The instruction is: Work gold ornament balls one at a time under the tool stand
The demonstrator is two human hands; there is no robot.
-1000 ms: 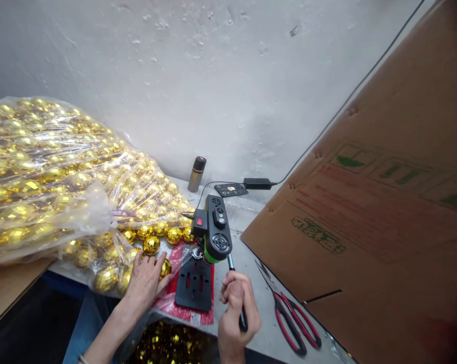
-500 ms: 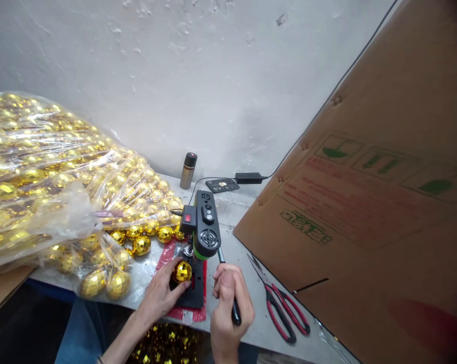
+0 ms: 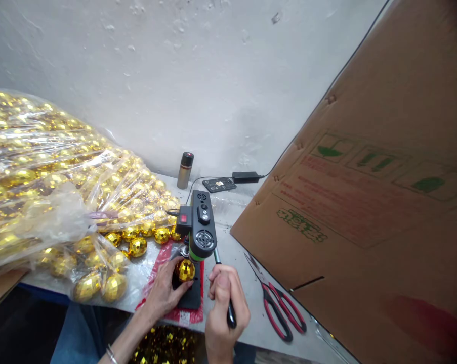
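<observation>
A shiny gold mirrored ball [image 3: 186, 270] sits between the thumb and fingers of my left hand [image 3: 166, 288], just under the head of a small black bench drill press [image 3: 203, 222]. The ball rests over the machine's black base [image 3: 190, 301], and the tool tip is hidden beneath the head. My right hand [image 3: 228, 308] is wrapped around the black-gripped lever [image 3: 231, 316] on the machine's right side. Under the base lies a red plastic sheet [image 3: 167, 316].
A large clear bag of gold balls [image 3: 61, 172] fills the left, with loose balls [image 3: 137, 246] beside it. Red-handled scissors [image 3: 277, 303] lie at right before a big cardboard box [image 3: 345, 202]. Behind stand a spray can [image 3: 185, 171], a phone [image 3: 219, 185] and a power adapter [image 3: 245, 177].
The gold ball has shifted slightly right relative to the drill press, closer under its head, with my left hand still around it. My right hand stays on the lever. The whole view moves slightly.
</observation>
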